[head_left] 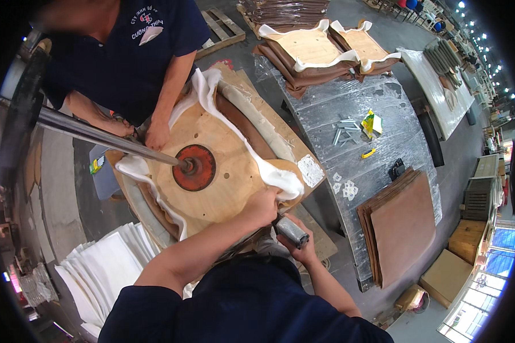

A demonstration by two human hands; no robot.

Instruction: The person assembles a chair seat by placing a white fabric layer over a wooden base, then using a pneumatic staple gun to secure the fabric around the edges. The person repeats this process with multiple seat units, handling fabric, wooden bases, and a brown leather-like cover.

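Note:
A wooden seat panel [229, 154] lies in front of me, with white padding [252, 154] and brown covering [240, 117] around its edges. A round red press plate [194, 167] on a metal rod [114, 140] bears on the panel's middle. At the panel's near right corner, my left hand [263, 207] is closed on the white padding. My right hand [304, 237] grips a grey staple gun [292, 230] just below that corner; its nose is hidden. Across the panel, a co-worker's hand [157, 134] rests at the far left edge; the other hand is partly hidden.
To the right, a plastic-wrapped table [326, 108] holds staple strips [345, 130], a yellow cutter [368, 153], brown sheets [403, 223] and covered seat panels [312, 46]. White padding sheets [106, 268] are stacked at the lower left. A pallet [223, 28] lies behind the co-worker.

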